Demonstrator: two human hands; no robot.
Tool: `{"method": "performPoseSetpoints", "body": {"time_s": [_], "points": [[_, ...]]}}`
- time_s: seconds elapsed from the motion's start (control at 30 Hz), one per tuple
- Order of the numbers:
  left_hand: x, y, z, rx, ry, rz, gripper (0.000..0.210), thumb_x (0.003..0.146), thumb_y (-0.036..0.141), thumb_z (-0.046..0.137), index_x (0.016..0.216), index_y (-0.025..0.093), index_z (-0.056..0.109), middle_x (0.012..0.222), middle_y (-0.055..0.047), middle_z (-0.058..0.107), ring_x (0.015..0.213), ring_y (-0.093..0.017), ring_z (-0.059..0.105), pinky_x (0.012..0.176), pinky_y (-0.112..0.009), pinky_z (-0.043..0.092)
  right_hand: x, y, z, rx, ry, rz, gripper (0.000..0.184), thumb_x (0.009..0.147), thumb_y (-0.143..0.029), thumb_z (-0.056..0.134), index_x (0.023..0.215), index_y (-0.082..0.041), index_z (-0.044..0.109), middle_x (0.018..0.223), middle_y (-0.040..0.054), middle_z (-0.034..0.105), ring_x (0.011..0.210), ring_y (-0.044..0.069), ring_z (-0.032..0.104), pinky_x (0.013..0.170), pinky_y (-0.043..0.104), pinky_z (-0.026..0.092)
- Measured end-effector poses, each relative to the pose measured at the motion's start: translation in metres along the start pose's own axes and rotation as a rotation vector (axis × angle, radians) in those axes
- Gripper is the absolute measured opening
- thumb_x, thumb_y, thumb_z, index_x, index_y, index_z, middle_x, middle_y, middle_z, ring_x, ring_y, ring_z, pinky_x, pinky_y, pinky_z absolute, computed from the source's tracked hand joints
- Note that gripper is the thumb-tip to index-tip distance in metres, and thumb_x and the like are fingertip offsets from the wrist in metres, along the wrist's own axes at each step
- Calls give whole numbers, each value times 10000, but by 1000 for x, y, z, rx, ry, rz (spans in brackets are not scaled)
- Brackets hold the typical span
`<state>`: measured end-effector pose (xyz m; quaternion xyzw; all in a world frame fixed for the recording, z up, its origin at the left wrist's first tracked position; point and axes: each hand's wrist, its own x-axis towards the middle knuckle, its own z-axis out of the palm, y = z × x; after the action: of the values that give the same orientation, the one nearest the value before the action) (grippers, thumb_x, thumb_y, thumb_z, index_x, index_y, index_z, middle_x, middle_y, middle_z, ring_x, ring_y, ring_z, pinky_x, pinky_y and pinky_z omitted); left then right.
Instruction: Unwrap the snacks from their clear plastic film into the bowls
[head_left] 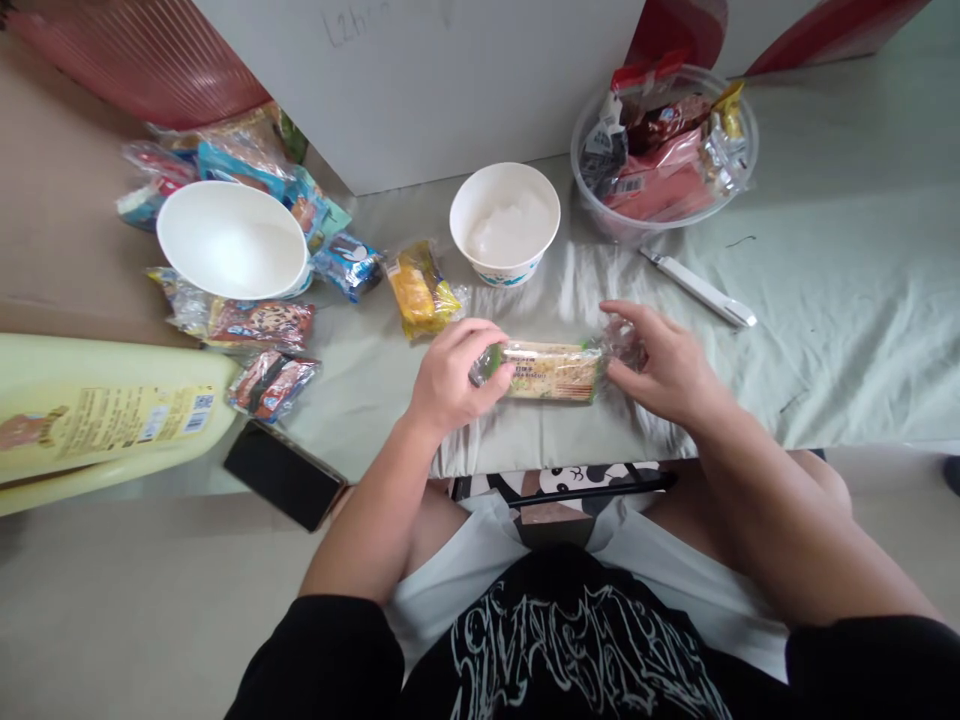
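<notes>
A clear-wrapped biscuit packet (553, 372) with green edges lies lengthwise before me, just above the cloth or touching it; I cannot tell which. Its left end is gripped by my left hand (459, 378), thumb in front and fingers behind. Around the crumpled clear plastic at the other end curls my right hand (660, 362), thumb and forefinger on either side of it. Beyond the packet stands a white paper tub (504, 270) with something whitish inside. A yellow-wrapped snack (421, 290) lies left of that tub, near my left hand.
A clear round tub (581, 190) of packaged snacks stands back right, near a white utility knife (705, 288). At left are another paper tub (232, 240), several wrapped snacks (274, 385), a phone (285, 475) and a yellow container (112, 410). A white box (450, 90) stands behind.
</notes>
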<state>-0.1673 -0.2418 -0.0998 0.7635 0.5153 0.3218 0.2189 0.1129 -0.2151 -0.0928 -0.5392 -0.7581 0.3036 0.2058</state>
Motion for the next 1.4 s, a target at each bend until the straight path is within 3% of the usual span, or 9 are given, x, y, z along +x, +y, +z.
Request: {"method": "performPoseSetpoints", "body": {"time_s": [0.1,0.23,0.43,0.63,0.8,1.0,1.17,1.3,1.4], "points": [[-1,0,1,91,-171,32,510,805,498,760,1223,226,652,1299,-121,648,1202,-317,613,1048,-493,497,0,3,3,-42,34,-171,470,782,-136,588,1226,-272,661,1301,114,615,1068,264,661,841,417,563],[-3,2,2,184,-260,-5,546,787,433,824,1253,236,620,1284,-115,626,1223,-327,587,1048,-511,486,3,5,2,10,54,-274,129,848,-205,601,928,-255,689,1267,110,655,1250,318,622,1012,509,526],[-4,6,5,89,-286,103,543,774,480,832,1206,203,653,1228,-118,645,1134,-293,639,996,-459,514,2,-6,-5,53,72,-208,103,873,-279,603,788,-259,656,777,43,725,833,255,719,891,458,544],[-3,9,13,11,-180,149,199,954,354,604,1036,190,683,1020,-77,741,930,-216,703,840,-374,533,1,-15,-5,80,129,60,99,840,-314,647,770,-249,674,702,28,713,648,194,653,644,333,515],[-4,12,15,75,-205,145,419,822,544,745,1055,208,656,1059,-76,753,967,-255,710,863,-405,512,3,-17,-4,106,165,92,99,824,-292,647,741,-243,623,621,5,645,570,157,576,603,308,484],[-7,21,19,149,-226,90,317,855,483,716,992,210,629,968,-46,716,895,-216,672,839,-375,480,2,-16,-1,156,187,102,144,843,-308,639,745,-234,565,620,-12,604,554,134,537,576,284,456],[-9,32,28,228,-81,85,417,816,583,727,930,192,638,946,-60,717,884,-229,669,783,-372,475,1,-15,3,188,222,79,152,836,-333,639,746,-226,578,620,-14,596,569,131,537,573,275,445],[-11,39,37,276,107,144,79,822,231,693,857,178,645,890,-53,744,821,-210,695,742,-356,482,-2,-15,5,195,220,-9,161,850,-341,639,753,-229,576,632,-11,603,579,137,547,588,279,459],[-12,39,40,265,230,220,130,797,62,600,801,184,646,840,-45,762,835,-210,726,751,-344,501,-3,-15,7,175,225,-63,155,857,-334,638,758,-230,579,626,-13,598,565,133,540,569,271,451]]}}
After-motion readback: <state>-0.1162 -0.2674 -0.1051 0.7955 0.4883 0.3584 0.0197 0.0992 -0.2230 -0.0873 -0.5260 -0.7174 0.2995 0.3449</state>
